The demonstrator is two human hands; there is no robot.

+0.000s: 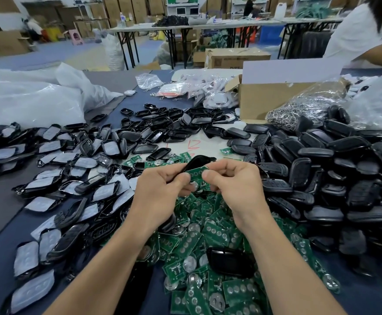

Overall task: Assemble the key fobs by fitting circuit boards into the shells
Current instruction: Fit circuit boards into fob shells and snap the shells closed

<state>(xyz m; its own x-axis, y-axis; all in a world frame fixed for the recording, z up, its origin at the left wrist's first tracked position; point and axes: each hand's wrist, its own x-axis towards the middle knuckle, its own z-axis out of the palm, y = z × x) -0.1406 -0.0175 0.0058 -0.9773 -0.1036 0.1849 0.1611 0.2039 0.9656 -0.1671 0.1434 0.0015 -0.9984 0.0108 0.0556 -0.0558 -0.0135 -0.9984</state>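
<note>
While your left hand (pixel 162 189) grips the black shell (pixel 198 162), your right hand (pixel 233 185) pinches a green board (pixel 195 174) against it. The 2 parts are held above the board pile (pixel 210 235), left of a shell heap (pixel 321 169).

view: only one head-worn wide-angle for me
facing: forward and down across the table (pixel 137 104)
nearness: close over the left hand (pixel 160 192) and right hand (pixel 235 189)
</note>
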